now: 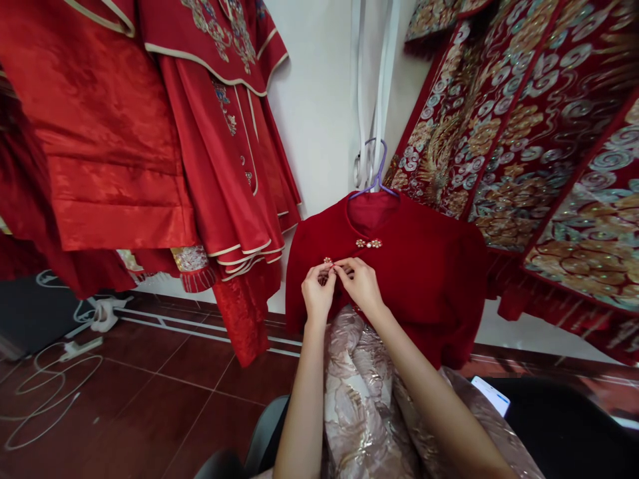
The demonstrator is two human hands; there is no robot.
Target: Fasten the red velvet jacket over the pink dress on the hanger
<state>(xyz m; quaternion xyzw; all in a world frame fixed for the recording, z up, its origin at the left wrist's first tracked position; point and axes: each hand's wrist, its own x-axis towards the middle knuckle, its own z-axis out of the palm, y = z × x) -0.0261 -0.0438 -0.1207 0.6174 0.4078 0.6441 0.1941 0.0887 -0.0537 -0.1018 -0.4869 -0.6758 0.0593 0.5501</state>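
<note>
On purple hanger [380,174]: red jacket [419,279], front showing
Left hand [318,291]: fingertips pinched on jacket front, by beaded ornament [327,260]
Right hand [361,283]: pinched there too, close against left; exact part gripped hidden

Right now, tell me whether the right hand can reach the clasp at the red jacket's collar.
Probably yes: the right hand is just below the clasp, nothing visible between them, though it seems to be pinching the red jacket.

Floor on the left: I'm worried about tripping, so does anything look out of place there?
Yes: a white cable lies in loose loops across the floor tiles, beside what looks like a power strip. It looks untidy.
</note>
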